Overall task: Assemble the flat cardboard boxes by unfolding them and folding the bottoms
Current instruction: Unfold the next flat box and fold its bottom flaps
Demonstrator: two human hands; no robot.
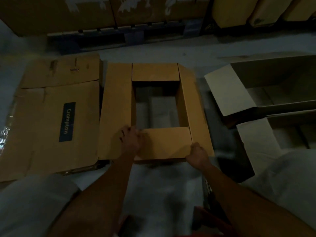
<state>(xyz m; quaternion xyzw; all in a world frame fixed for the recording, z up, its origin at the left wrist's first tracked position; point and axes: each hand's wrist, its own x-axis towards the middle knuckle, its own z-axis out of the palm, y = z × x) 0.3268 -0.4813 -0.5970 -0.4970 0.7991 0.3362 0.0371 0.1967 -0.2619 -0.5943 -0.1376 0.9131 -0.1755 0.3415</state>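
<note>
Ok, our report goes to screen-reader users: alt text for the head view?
Two bare hands, left hand and right hand, grip the near flap of an open brown cardboard box on the floor, beside a flattened Crompton carton.

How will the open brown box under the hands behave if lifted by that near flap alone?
The brown box probably sags: its near flap hinges on a crease and would bend first. It looks empty, with floor showing through, so likely light. All four flaps are splayed, so they may flop. Left hand and right hand grip the flap's corners.
</note>
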